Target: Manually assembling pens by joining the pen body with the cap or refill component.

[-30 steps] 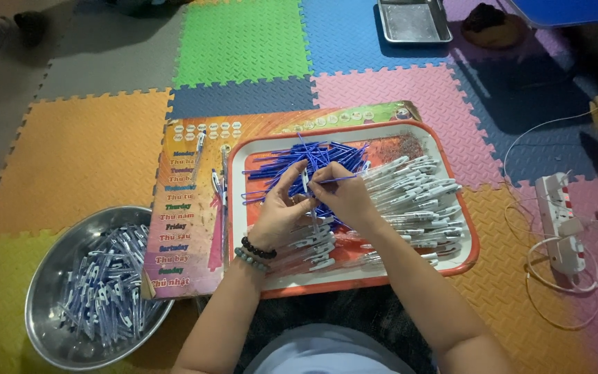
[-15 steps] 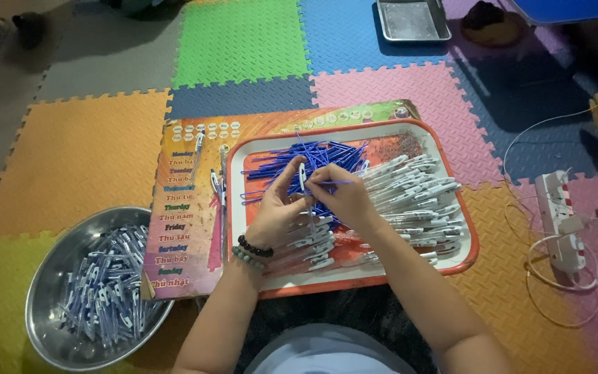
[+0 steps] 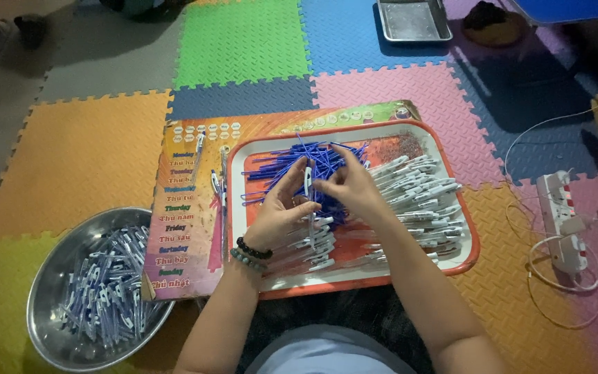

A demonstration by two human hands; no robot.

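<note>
The floor is covered with interlocking foam mats (image 3: pixel 84 156) in orange, green, blue, pink, yellow and grey, seen from above by a person sitting at the near edge.

Over the middle of an orange-rimmed tray (image 3: pixel 466 228), the two hands meet on one pen (image 3: pixel 308 181) with a white barrel, held roughly upright. The left hand (image 3: pixel 279 211) has thumb and fingers closed around the barrel, with two bead bracelets at the wrist. The right hand (image 3: pixel 349 185) pinches at the top of the same pen with its fingertips; exactly what it grips there is too small to tell.

Just beyond and beneath the hands lies a heap of thin blue refills (image 3: pixel 282 165), spread over the far left part of the tray. To the right and near side of the hands, rows of white pen barrels (image 3: pixel 420 190) fill the rest of the tray.

The tray rests on a colourful printed board (image 3: pixel 181 228), whose left strip carries a column of words; a few loose pens (image 3: pixel 217 183) lie on that strip, just left of the tray.

Nearer and further left, a round metal bowl (image 3: pixel 50 291) holds many finished pens. At the far edge sits an empty metal tray (image 3: pixel 413 19). To the right, a white power strip (image 3: pixel 560 221) with its cables lies on the mats.
</note>
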